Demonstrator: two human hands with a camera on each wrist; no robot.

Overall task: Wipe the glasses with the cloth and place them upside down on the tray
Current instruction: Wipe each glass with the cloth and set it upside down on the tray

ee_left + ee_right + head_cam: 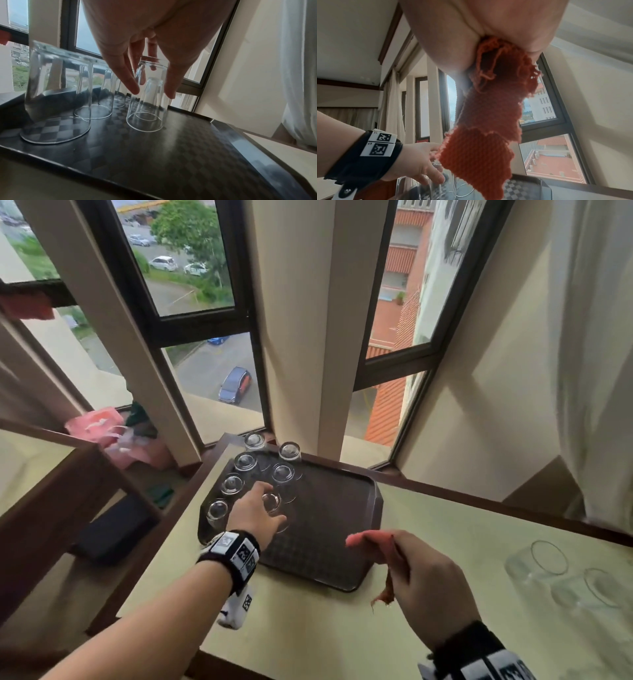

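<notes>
While right hand (424, 587) clutches cloth (481, 121), left hand (255, 513), fingers spread loose, surrounds upturned glass (149, 94) at tray's (342, 508) nine o'clock.

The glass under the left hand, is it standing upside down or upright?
Upside down. The glass has its open rim down on the tray and its thick base up, under the left hand.

Cream table (308, 628) bearing dark tray (342, 508)

Under the left hand (255, 513), clear glasses (147, 102) stand on a dark brown, checker-patterned tray (329, 542). The right hand (431, 590) holds an orange-red knitted cloth (481, 135) above the pale cream tabletop (308, 628).
</notes>
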